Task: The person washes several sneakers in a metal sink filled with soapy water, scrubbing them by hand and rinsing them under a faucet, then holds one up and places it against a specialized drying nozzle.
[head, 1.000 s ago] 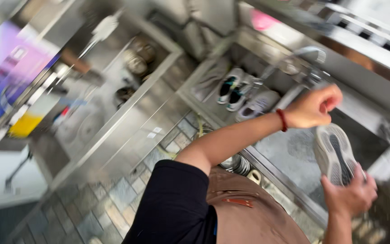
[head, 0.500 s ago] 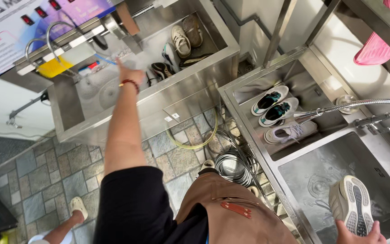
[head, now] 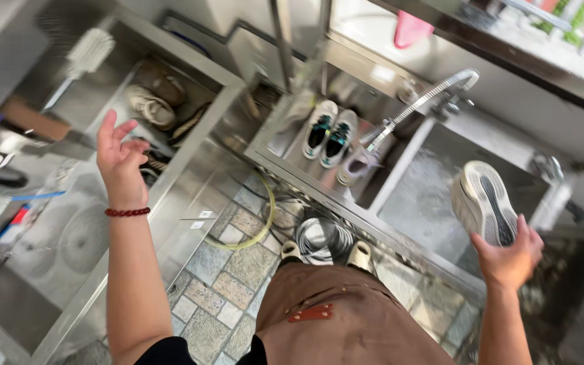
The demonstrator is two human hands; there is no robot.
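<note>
Right hand: fingers closed on the heel of a white sneaker (sole facing up), held over the near edge of the right sink. Left hand: open, fingers spread, empty, above the left sink's far corner, near what seem sandals. Sneaker pair on the drainboard.

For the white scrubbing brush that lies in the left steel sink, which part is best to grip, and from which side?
Probably the handle: the scrubbing brush lies tilted, its white bristle head at the upper right and its thin pale handle running down-left. The open left hand hovers below it, so coming up from the handle end, fingers wrapping across the shaft, keeps clear of the bristles.
</note>
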